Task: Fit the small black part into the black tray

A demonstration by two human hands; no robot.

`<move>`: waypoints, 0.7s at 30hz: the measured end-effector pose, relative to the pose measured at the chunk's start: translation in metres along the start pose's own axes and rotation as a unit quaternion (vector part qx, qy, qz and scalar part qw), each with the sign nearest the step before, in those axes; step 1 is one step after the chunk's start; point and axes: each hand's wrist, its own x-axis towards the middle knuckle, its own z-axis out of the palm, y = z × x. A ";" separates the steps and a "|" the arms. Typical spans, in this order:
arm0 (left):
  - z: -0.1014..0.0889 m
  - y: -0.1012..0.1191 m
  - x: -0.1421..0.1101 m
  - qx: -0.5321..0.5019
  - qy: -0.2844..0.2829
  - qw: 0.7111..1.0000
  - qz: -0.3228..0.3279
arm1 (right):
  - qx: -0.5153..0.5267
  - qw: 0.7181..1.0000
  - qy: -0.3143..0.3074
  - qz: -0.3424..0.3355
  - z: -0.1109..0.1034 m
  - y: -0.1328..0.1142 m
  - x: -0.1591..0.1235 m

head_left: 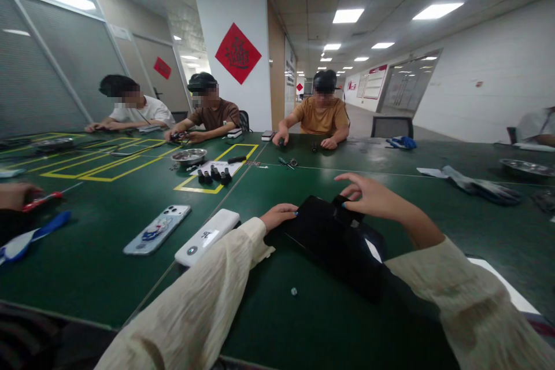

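Note:
A black flat panel-like object lies slanted on the green table before me; its exact kind does not show. At its left edge, my left hand grips it with the fingers close together. My right hand is above its far right part, thumb and fingers closed on a small black block-shaped piece, the index finger lifted. I cannot tell whether that piece is fixed to the panel. A white label shows beneath my right wrist. Nearer me sits a tiny pale round part.
Left of my arm are a white power bank and a phone. Several black cylinders stand near a metal bowl. A co-worker's hand is by a red screwdriver. Gloves lie right; three people sit opposite.

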 end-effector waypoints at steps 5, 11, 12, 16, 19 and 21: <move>-0.005 -0.007 0.006 0.061 0.017 0.997 0.036 | -0.023 0.999 0.044 -0.008 0.009 0.002 0.007; -0.008 -0.010 0.011 0.149 0.021 0.986 0.068 | -0.070 0.995 0.021 -0.071 0.016 0.001 0.008; -0.009 -0.010 0.011 0.156 0.022 0.985 0.068 | -0.084 0.993 0.019 -0.081 0.017 0.000 0.007; -0.009 -0.008 0.010 0.163 0.031 0.984 0.068 | -0.123 0.987 0.015 -0.107 0.019 -0.001 0.007; -0.008 -0.006 0.009 0.152 0.039 0.985 0.073 | -0.110 0.989 -0.009 -0.101 0.017 0.002 0.008; -0.007 -0.005 0.008 0.137 0.039 0.987 0.070 | -0.101 0.991 -0.024 -0.085 0.015 0.003 0.008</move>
